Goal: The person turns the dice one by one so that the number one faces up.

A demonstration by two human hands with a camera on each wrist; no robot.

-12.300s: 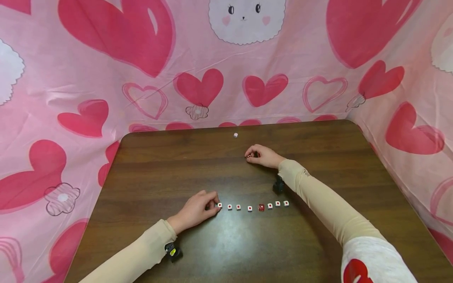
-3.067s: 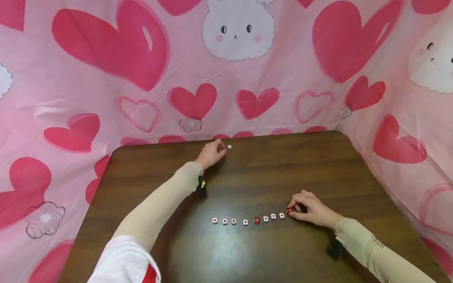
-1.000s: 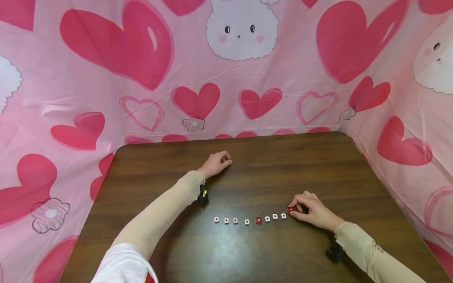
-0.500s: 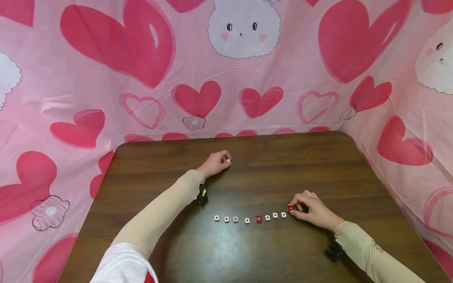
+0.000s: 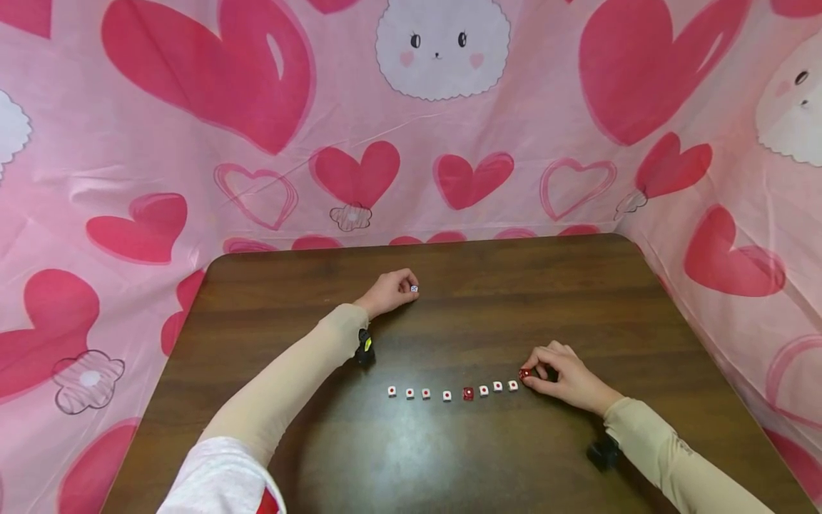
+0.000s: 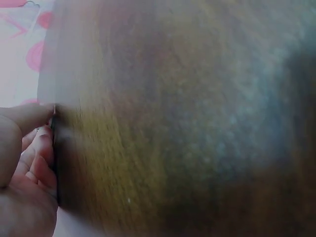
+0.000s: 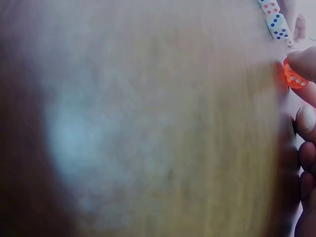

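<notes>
My left hand reaches over the far part of the table and pinches a small white die between thumb and fingertips; a face with dark bluish pips shows. At the right end of a row of dice, my right hand pinches a translucent red die by thumb and forefinger. In the right wrist view white pips show on this red die. The row's nearest white die lies just left of it. Another red die sits mid-row among several white dice, red pips up.
The row runs from the leftmost white die across the middle of the brown wooden table. A pink heart-printed cloth hangs behind and along both sides of the table.
The right hand has brought the red die from the table's far part to the row's right end. The left hand has left the row, picked up the far white die and drawn it slightly nearer.
</notes>
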